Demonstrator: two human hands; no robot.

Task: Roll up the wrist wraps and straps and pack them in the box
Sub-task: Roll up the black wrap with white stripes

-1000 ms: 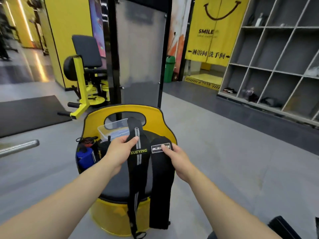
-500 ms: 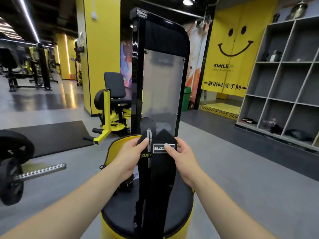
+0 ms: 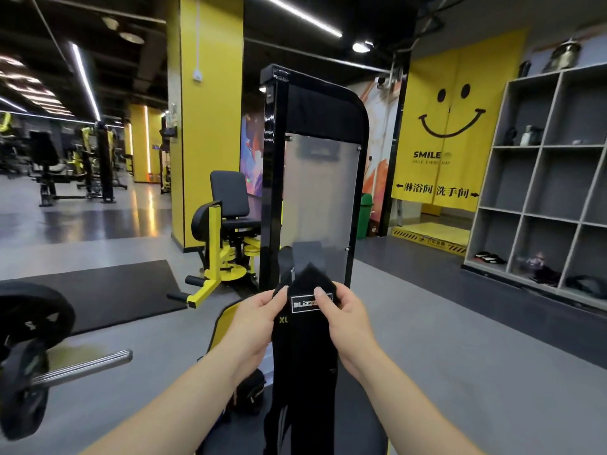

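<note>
While both your hands are raised in front of the black machine panel, they hold two black wrist wraps stacked together. Your left hand pinches the rear wrap, the one with yellow lettering, thumb on its left edge. Your right hand pinches the front wrap, thumb pressed on its white-bordered BLIZZ label. Both wraps hang straight down, below the panel, over the black seat pad with its yellow rim. Front wrap overlaps most of the rear one; their upper ends poke up against the panel's grey lower half. Left of the panel: a yellow-framed seat machine, farther left a barbell. Right of the panel: grey cubby shelves. Box not identifiable from this angle.
</note>
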